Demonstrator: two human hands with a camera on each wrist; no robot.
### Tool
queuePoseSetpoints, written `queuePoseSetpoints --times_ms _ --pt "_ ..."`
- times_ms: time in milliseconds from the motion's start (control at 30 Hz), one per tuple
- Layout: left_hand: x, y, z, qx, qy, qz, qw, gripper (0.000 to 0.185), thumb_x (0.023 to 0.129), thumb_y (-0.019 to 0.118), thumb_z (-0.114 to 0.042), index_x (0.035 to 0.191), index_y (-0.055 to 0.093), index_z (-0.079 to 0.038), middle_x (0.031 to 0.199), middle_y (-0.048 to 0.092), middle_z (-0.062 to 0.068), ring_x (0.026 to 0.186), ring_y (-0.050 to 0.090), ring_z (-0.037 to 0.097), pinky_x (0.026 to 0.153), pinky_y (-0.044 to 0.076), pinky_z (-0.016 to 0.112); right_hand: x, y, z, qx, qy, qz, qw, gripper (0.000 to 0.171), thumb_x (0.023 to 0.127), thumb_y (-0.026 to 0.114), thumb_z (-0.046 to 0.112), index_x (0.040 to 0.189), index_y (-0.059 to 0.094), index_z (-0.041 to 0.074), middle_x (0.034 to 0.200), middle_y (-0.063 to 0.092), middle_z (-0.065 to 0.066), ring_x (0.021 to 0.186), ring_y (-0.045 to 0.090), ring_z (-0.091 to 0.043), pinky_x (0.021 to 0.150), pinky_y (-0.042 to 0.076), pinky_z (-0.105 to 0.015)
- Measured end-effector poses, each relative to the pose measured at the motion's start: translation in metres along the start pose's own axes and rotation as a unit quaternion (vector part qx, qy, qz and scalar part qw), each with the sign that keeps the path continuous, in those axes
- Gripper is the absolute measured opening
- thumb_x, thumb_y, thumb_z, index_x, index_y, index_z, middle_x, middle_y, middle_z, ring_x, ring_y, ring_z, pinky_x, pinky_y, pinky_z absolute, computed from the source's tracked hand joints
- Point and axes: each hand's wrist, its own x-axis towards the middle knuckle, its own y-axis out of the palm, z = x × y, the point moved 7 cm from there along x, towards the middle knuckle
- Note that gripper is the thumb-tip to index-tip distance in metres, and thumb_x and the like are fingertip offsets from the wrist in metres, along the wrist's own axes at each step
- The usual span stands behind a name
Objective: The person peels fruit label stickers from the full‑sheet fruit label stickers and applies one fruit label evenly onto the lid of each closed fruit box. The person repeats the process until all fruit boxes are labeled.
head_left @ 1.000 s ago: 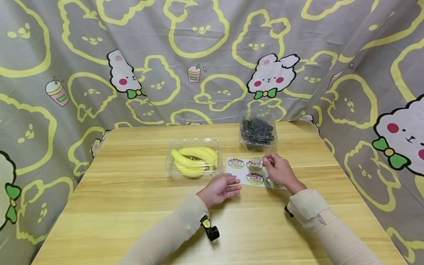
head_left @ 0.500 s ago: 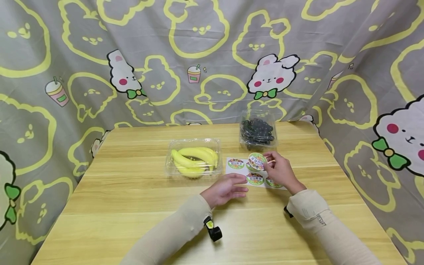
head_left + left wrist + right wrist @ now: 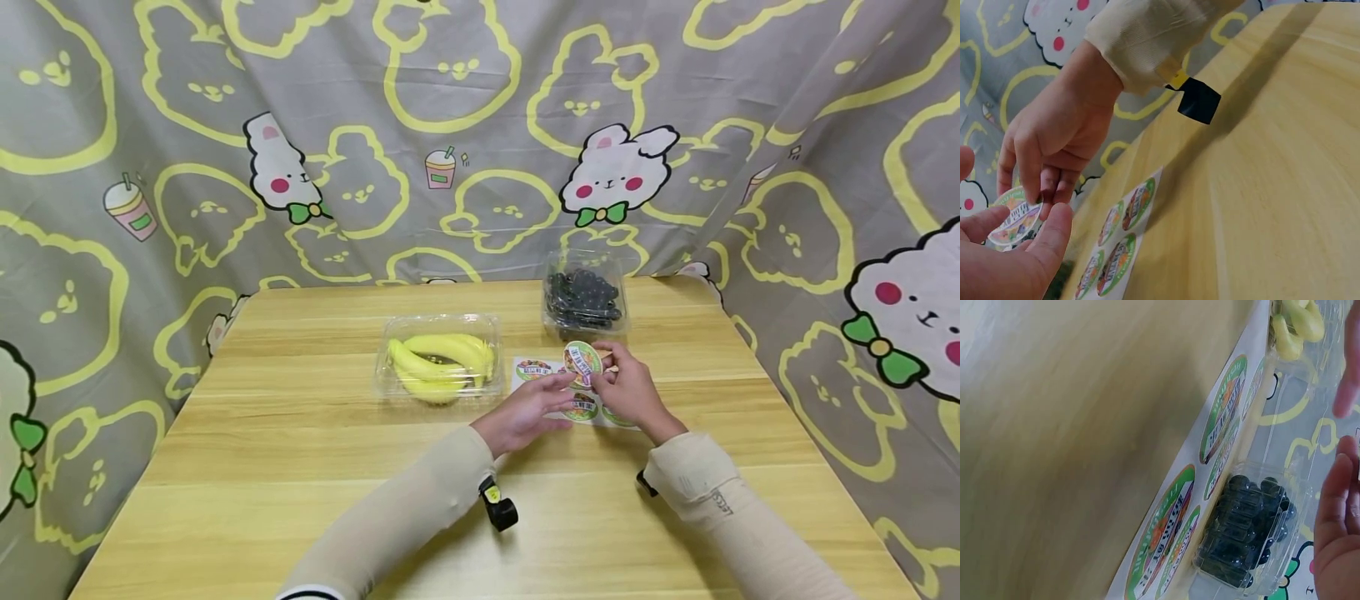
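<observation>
The right hand (image 3: pixel 628 390) pinches a round sticker (image 3: pixel 582 359) by its edge, thumb and forefinger closed on the rim, and holds it lifted above the sticker sheet (image 3: pixel 542 372) that lies flat on the counter (image 3: pixel 300 433). In the left wrist view the sticker (image 3: pixel 1015 216) stands nearly on edge between the two hands, with the right fingers (image 3: pixel 1034 181) curled over its top. The left hand (image 3: pixel 525 410) reaches in from below with its fingers loosely extended; the thumb and fingertips seem to be just at the sticker's lower edge, though whether they touch it I cannot tell.

To do this step well, I judge the grip should stay on the very margin, so that little of the adhesive back meets skin. The disc is thin and will curl or fold onto itself if it is held loosely, so a second light contact on the opposite edge would keep it flat. The sheet is free on the wood and may lift with any pull.

The clear box of bananas (image 3: pixel 438 363) sits just left of the sheet, and the clear box of blueberries (image 3: pixel 584 298) just behind it.
</observation>
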Motion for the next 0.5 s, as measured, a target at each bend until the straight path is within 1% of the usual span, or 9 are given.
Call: queuePoseSetpoints --times_ms 100,200,267,333,400,500 --pt "0.0018 0.0022 -0.0025 -0.004 0.001 -0.005 1.0 0.048 0.099 0.051 -0.009 0.144 0.04 0.001 0.143 0.043 0.014 0.134 0.034 0.041 0.106 0.038 0.051 -0.0007 0.0014 0.0036 0.017 -0.001 0.003 1.0 0.051 0.085 0.058 -0.009 0.134 0.045 -0.005 0.093 0.056 -0.018 0.065 0.066 -0.024 0.055 0.055 -0.024" --pt "0.0037 0.0015 -0.0044 -0.005 0.008 -0.017 0.9998 0.046 0.098 0.052 -0.008 0.141 0.043 0.003 0.138 0.048 0.013 0.132 0.036 0.04 0.104 0.04 0.051 -0.0007 0.0024 0.005 0.026 0.001 0.005 1.0 0.052 0.085 0.058 -0.008 0.135 0.045 -0.004 0.093 0.056 -0.019 0.068 0.067 -0.032 0.057 0.056 -0.025" --pt "0.0049 -0.0006 -0.0051 -0.001 0.011 -0.028 0.9996 0.044 0.098 0.052 -0.009 0.14 0.045 0.003 0.135 0.05 0.013 0.129 0.04 0.039 0.1 0.043 0.05 -0.0008 0.0033 0.0054 0.021 -0.001 0.011 1.0 0.05 0.085 0.058 -0.008 0.134 0.046 -0.004 0.094 0.056 -0.019 0.069 0.067 -0.031 0.058 0.056 -0.025" --pt "0.0051 -0.0028 -0.0062 0.009 0.016 -0.036 0.9992 0.043 0.097 0.053 -0.009 0.138 0.047 0.004 0.132 0.052 0.013 0.123 0.044 0.035 0.096 0.046 0.047 -0.0012 0.0041 0.0054 0.014 -0.007 0.017 1.0 0.047 0.086 0.06 -0.007 0.131 0.047 -0.005 0.094 0.058 -0.019 0.072 0.068 -0.028 0.06 0.056 -0.024" --pt "0.0046 -0.0045 -0.0076 0.025 0.017 -0.04 0.9987 0.041 0.098 0.053 -0.01 0.136 0.049 0.004 0.129 0.054 0.012 0.118 0.047 0.032 0.092 0.048 0.044 -0.0018 0.0043 0.0055 0.01 -0.014 0.021 1.0 0.039 0.088 0.061 -0.004 0.126 0.049 -0.006 0.096 0.059 -0.018 0.077 0.067 -0.026 0.063 0.055 -0.024" --pt "0.0028 -0.0054 -0.0106 0.053 0.016 -0.043 0.9975 0.039 0.098 0.053 -0.011 0.134 0.051 0.004 0.126 0.056 0.011 0.119 0.047 0.034 0.092 0.047 0.045 -0.0019 0.0026 0.0039 0.001 -0.015 0.016 1.0 0.028 0.093 0.061 0.006 0.117 0.052 -0.004 0.1 0.061 -0.017 0.083 0.067 -0.026 0.068 0.054 -0.026"
